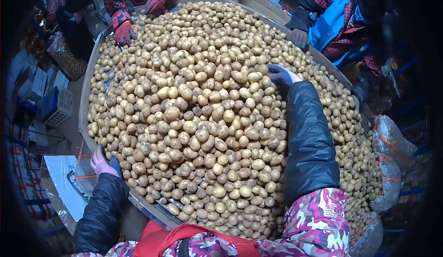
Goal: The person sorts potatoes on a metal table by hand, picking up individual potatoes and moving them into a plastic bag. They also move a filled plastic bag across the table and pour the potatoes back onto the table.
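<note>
A large heap of small, tan potatoes covers a wide table with a raised metal rim. My left hand, in a pink and dark glove, is at the left edge of the table, beside the outermost potatoes. Its fingers are apart and I see nothing held in them. Reaching over the heap, my right hand wears a similar glove and touches potatoes on the right side. Its fingers look stretched out and parted, though part of the hand is hidden behind the wrist and among the potatoes.
Two pink-gloved hands of another person are at the far left of the heap. A person in a blue vest stands at the far right, one gloved hand near the rim. Filled plastic bags line the right edge; a white crate stands left.
</note>
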A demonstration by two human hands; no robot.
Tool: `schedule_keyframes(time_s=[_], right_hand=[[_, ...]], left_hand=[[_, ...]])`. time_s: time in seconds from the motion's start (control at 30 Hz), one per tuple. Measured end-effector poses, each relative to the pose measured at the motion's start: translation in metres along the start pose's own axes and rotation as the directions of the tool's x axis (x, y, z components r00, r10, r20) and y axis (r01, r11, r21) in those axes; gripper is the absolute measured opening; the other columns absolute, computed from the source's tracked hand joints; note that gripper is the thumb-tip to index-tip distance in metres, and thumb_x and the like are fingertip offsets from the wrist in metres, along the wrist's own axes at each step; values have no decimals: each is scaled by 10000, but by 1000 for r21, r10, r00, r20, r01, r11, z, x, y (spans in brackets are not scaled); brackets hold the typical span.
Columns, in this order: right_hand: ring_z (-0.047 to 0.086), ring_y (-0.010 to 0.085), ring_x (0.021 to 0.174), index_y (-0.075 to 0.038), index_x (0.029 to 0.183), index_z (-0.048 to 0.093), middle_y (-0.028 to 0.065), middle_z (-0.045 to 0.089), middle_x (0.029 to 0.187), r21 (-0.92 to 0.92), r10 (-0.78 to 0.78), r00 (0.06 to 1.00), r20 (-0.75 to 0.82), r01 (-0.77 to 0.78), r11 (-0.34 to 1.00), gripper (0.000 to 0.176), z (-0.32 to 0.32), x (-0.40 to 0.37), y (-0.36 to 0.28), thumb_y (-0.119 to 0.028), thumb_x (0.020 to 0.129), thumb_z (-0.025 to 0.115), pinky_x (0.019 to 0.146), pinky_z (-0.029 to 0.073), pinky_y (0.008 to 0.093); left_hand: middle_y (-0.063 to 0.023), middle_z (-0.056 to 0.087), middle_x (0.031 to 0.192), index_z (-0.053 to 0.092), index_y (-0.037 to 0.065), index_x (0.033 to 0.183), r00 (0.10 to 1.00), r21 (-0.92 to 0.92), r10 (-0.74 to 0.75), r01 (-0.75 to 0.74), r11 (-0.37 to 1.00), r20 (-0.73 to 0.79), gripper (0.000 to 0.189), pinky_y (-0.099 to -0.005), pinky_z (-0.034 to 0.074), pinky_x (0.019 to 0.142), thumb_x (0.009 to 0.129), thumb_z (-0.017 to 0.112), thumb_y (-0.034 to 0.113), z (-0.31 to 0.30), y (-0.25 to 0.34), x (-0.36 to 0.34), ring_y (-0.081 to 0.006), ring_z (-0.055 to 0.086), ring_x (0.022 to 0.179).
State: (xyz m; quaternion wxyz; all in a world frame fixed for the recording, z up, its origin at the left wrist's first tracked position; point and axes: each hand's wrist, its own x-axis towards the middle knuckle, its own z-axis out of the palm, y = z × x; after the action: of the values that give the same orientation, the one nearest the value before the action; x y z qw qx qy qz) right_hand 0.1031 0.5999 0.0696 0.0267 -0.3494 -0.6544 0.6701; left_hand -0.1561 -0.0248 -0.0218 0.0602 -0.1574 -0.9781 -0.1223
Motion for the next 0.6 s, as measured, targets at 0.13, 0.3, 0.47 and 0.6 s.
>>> schedule_keyframes(time_s=[0.13,0.3,0.47,0.6], right_hand=[[506,251,1301,-128,1448,524,122,584,1381,-30,-58,994,87,61,998,640,11,1,11,-168,840,718,1103,392,393],[629,229,1167,-109,1401,572,122,682,1247,-457,-143,989,-44,107,883,586,23,15,2,-255,858,738,966,507,359],[656,313,1158,-125,1304,652,152,682,1261,-858,-135,977,-165,-75,509,561,41,51,-11,-349,802,764,986,510,400],[711,243,965,-44,1266,662,136,737,1135,-804,-137,965,-222,-102,586,598,66,31,-23,-309,763,844,837,550,358]], left_hand=[[-176,487,1427,442,85,1461,1000,25,-16,15,1000,23,681,-480,273,1181,837,700,182,-4,8,-2,-391,358,1370],[-176,479,1435,451,125,1462,998,36,-58,57,998,30,671,-483,295,1178,844,702,197,-2,5,0,-391,358,1376],[-178,478,1430,456,122,1455,995,56,-89,87,995,42,664,-479,297,1179,846,705,215,-8,14,0,-374,359,1382],[-179,476,1428,454,116,1456,999,27,-40,39,999,30,667,-477,293,1181,845,700,216,-1,4,-1,-376,355,1381]])
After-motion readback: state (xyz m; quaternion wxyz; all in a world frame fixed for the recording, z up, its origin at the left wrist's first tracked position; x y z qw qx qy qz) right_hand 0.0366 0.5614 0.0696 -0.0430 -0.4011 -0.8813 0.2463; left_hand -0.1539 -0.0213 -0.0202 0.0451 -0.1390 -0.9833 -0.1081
